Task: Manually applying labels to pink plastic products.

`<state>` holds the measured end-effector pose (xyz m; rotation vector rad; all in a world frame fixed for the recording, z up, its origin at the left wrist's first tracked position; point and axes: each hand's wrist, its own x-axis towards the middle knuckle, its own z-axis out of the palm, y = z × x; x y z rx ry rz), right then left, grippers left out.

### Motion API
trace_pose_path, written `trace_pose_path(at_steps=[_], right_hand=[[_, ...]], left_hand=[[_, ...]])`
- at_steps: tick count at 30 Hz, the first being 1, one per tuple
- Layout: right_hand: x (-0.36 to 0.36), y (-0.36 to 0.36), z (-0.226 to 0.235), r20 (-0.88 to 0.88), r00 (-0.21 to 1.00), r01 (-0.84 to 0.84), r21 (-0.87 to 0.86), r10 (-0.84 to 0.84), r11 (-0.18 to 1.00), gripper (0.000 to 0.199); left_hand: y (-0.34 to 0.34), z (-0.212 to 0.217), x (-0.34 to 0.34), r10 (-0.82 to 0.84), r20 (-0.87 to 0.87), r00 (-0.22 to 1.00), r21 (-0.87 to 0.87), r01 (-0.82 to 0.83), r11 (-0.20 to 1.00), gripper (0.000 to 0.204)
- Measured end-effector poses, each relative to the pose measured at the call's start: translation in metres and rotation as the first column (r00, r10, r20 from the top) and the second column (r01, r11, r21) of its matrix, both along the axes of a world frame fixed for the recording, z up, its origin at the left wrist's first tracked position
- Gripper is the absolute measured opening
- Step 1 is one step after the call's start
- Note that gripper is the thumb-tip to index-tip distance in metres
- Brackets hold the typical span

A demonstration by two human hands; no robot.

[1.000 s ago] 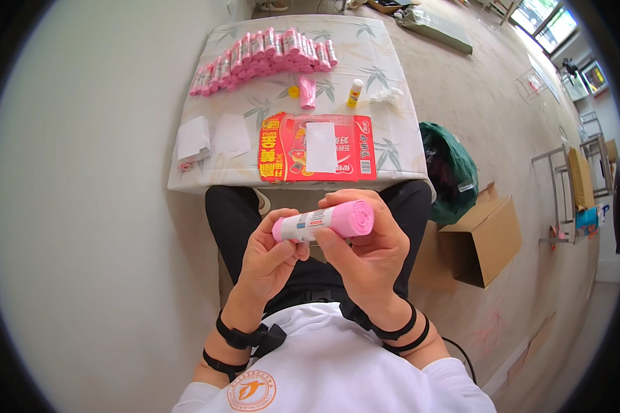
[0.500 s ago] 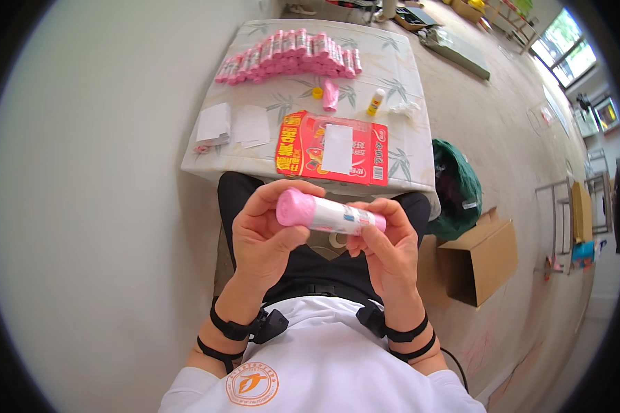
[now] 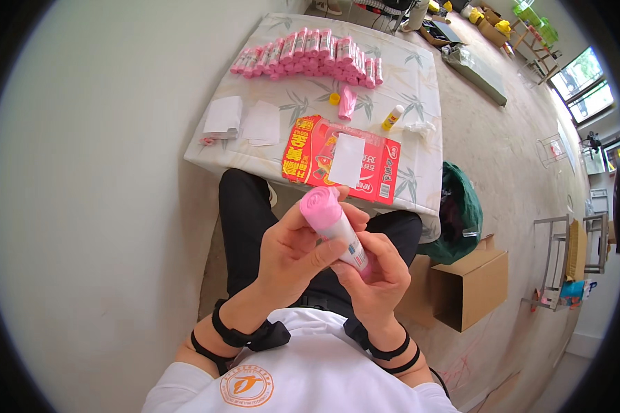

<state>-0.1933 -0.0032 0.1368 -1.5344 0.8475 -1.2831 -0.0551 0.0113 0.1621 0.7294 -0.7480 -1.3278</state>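
Between my two hands is a pink roll of plastic bags (image 3: 321, 207) with a white printed paper band around it, tilted with its coiled end up and to the left. My left hand (image 3: 291, 249) wraps the upper part, thumb across the band. Around the lower end close the fingers of my right hand (image 3: 377, 277). Just beyond, on the table, lies a flattened red carton (image 3: 315, 148) with a white paper slip (image 3: 348, 160) on it. Behind the carton are a loose pink roll (image 3: 347, 103), a yellow cap (image 3: 334, 98) and a glue stick (image 3: 393, 118).
A pile of banded pink rolls (image 3: 310, 51) covers the table's far part. White paper stacks (image 3: 223, 115) lie at the left, crumpled white paper (image 3: 420, 128) at the right. Right of the table stand a green sack (image 3: 467, 227) and an open cardboard box (image 3: 472, 286). A wall (image 3: 103, 206) rises on the left.
The held roll has turned from nearly level to steeply tilted, its coiled end now pointing away from me. My left hand has moved right, closer to my right hand. The view has shifted slightly.
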Motion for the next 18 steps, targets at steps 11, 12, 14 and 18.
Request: trace_pose_path(at_steps=[11, 12, 14, 18], right_hand=[[0.021, -0.020, -0.020, -0.275, 0.903, 0.254, -0.279, -0.330, 0.926, 0.043], [0.022, -0.022, -0.023, -0.304, 0.882, 0.250, -0.343, -0.359, 0.905, 0.043], [0.024, -0.028, -0.027, -0.336, 0.859, 0.240, -0.402, -0.386, 0.884, 0.043], [0.025, -0.041, -0.034, -0.346, 0.876, 0.236, -0.302, -0.337, 0.924, 0.045]], left_hand=[[-0.039, -0.034, -0.009, 0.111, -0.110, 0.988, 0.196, -0.088, 0.977, 0.037], [-0.043, -0.037, -0.009, 0.123, -0.127, 0.984, 0.223, -0.093, 0.970, 0.033], [-0.050, -0.041, -0.009, 0.125, -0.103, 0.987, 0.244, -0.096, 0.965, 0.032], [-0.067, -0.047, -0.003, 0.116, -0.224, 0.968, 0.331, -0.037, 0.943, 0.044]])
